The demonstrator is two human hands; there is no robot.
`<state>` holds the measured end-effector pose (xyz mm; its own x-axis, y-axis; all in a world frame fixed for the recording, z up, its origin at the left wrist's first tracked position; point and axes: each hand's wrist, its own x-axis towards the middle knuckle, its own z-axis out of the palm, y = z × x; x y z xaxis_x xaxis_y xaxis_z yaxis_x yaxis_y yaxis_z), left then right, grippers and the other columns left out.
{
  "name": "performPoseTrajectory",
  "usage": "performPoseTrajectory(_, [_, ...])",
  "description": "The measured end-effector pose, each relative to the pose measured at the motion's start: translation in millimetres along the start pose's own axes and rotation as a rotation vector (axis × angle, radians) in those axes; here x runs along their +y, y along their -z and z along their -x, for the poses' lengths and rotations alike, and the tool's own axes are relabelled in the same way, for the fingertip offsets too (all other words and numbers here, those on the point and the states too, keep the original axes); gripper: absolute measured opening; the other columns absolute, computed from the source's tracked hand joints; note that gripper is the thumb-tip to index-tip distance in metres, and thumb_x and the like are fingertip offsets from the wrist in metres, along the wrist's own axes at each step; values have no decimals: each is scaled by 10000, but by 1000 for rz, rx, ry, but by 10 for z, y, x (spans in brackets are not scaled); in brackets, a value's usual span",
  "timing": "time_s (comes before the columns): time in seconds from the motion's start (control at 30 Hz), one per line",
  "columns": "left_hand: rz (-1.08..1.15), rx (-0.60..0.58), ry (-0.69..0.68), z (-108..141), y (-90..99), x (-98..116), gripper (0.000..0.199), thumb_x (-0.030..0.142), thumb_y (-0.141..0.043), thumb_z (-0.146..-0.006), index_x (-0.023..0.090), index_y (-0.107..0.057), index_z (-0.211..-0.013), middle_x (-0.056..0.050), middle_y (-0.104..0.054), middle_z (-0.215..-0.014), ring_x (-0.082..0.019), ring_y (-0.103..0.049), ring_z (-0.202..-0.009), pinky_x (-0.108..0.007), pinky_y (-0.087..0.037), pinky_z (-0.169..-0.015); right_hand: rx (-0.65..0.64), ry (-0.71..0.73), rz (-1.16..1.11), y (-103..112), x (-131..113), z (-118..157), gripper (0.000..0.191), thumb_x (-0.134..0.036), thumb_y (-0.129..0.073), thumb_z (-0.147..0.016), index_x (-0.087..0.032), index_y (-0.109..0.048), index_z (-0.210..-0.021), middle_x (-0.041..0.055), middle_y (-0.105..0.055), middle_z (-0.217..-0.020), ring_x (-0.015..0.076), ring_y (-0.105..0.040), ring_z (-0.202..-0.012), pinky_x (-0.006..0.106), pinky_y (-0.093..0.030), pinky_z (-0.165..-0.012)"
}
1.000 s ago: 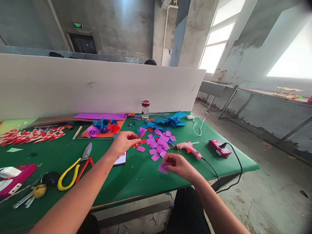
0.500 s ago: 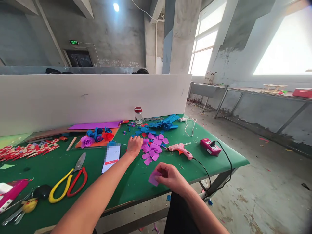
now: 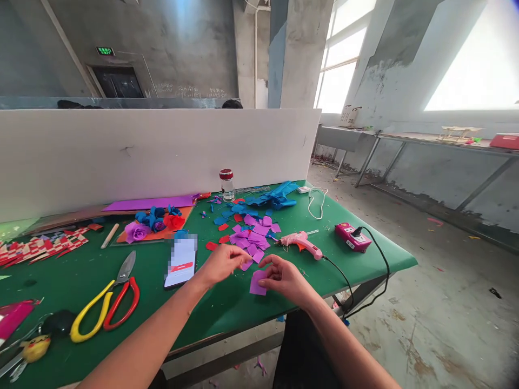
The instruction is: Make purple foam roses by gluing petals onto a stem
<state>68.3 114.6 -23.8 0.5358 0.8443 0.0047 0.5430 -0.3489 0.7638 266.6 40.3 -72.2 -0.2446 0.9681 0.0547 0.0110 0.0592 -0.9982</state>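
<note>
My right hand pinches a purple paper piece between thumb and fingers, just above the green table's near edge. My left hand is closed with fingertips together, a short way left of the right hand; whether something thin is in them is hidden. A purple piece shows beside its fingertips and seems to lie on the table. Beyond both hands spreads a loose pile of purple paper pieces. Red pieces lie to its left. To its right rests a pink hot glue gun, touched by neither hand.
Left of the hands are a phone, scissors and paper flowers. Blue paper and a red-lidded jar stand at the back, before a white board. The glue gun's cord runs off the right to a power box.
My left hand has drawn back from the far pile towards my right hand, uncovering red pieces. My right hand keeps its purple piece, now turned more upright. The view has tilted slightly down.
</note>
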Motion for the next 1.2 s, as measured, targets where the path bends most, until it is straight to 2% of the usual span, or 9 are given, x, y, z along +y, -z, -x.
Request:
performPoseTrajectory(0.07, [250, -169, 47, 129, -111, 28, 328, 406, -662, -757, 196, -686, -1008, -38, -686, -795, -187, -623, -685, -227, -403, -469, -4, -1, 67, -34, 1, -37, 327, -288, -730, -699, -211, -537, -952, -45, -613, -682, 133, -584, -610, 236, -415, -571])
performPoseTrajectory(0.23, [408, -84, 138, 269, -259, -6, 252, 264, -698, -677, 165, -673, -908, -6, -638, -650, -148, -578, -578, -217, -399, -455, -22, 12, 224, -100, 8, -102, 314, -225, -709, -683, -224, -520, -934, -60, -597, -672, 122, -548, -579, 223, -396, -541])
performPoseTrajectory(0.37, [403, 40, 184, 280, -302, -72, 226, 257, -708, -630, 153, -677, -828, -7, -632, -608, -136, -551, -508, -226, -397, -436, -28, 39, 330, -124, 36, -131, 322, -171, -672, -684, -227, -528, -967, -74, -560, -656, 108, -504, -557, 212, -377, -538])
performPoseTrajectory(0.5, [314, 16, 225, 272, -331, -118, 310, 280, -663, -650, 157, -699, -932, 13, -606, -550, -130, -509, -451, -219, -330, -400, -27, 63, 454, -138, 58, -158, 315, -128, -615, -706, -230, -529, -993, -82, -534, -620, 108, -489, -547, 205, -358, -534])
performPoseTrajectory(0.67, [92, 50, 99, 229, -311, -133, 74, 209, -607, -631, 168, -669, -625, 4, -624, -583, -154, -545, -576, -240, -358, -514, -8, 93, 573, -178, 51, -202, 346, -87, -588, -687, -232, -546, -998, -77, -542, -613, 112, -487, -554, 204, -342, -542])
performPoseTrajectory(0.8, [71, 94, 92, 201, -311, -189, 86, 244, -611, -652, 184, -645, -600, -6, -643, -601, -173, -570, -603, -253, -375, -547, 78, 83, 548, -142, 16, -175, 314, -143, -612, -702, -240, -565, -997, -57, -599, -653, 131, -518, -568, 226, -375, -561])
performPoseTrajectory(0.9, [77, 171, 91, 187, -317, -231, 104, 292, -636, -662, 202, -643, -608, -1, -652, -607, -182, -589, -616, -257, -389, -562, 344, 133, 562, 95, -62, -90, 108, -292, -590, -786, -223, -607, -867, -11, -621, -683, 158, -539, -593, 256, -397, -573])
performPoseTrajectory(1.07, [36, 261, 59, 167, -317, -269, 69, 262, -636, -661, 226, -647, -602, 15, -663, -603, -179, -603, -611, -262, -398, -590, 749, 135, 845, 863, -179, 57, 258, -409, -472, -865, -211, -636, -843, 47, -665, -750, 201, -571, -674, 293, -402, -637])
performPoseTrajectory(1.2, [45, 266, 23, 163, -330, -315, 67, 239, -623, -671, 225, -645, -609, 18, -661, -600, -168, -601, -593, -251, -391, -582, 567, -80, 1044, 1293, -54, 40, 371, -562, -522, -803, -201, -605, -781, 58, -662, -745, 224, -584, -711, 295, -389, -614])
